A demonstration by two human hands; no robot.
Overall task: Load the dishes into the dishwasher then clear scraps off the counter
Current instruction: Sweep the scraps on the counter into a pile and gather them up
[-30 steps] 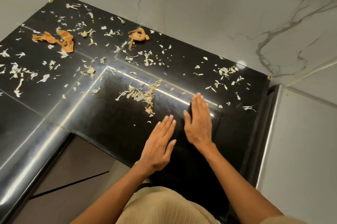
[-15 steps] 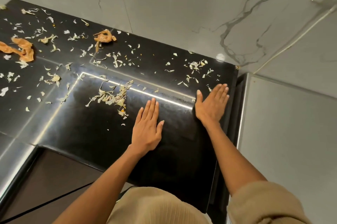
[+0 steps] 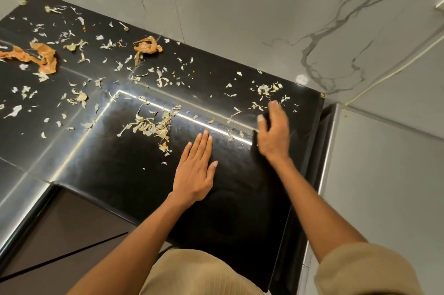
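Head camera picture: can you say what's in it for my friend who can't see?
Two bare hands sweep scraps on a shiny black counter: the left hand lies flat, the blurred right hand reaches toward pale peelings. Orange peels lie farther back.

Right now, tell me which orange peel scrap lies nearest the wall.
The curled orange peel near the counter's back edge, lying alone close to the marble wall. The longer orange strips sit farther left and farther from that wall.

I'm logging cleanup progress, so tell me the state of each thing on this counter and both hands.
Left hand: open, flat on the counter.
Right hand: open, blurred, holding nothing, beside the scraps on the right.
Counter: littered with scraps.
Pale scrap pile: gathered, not cleared.
Orange peels: lying loose near the wall.
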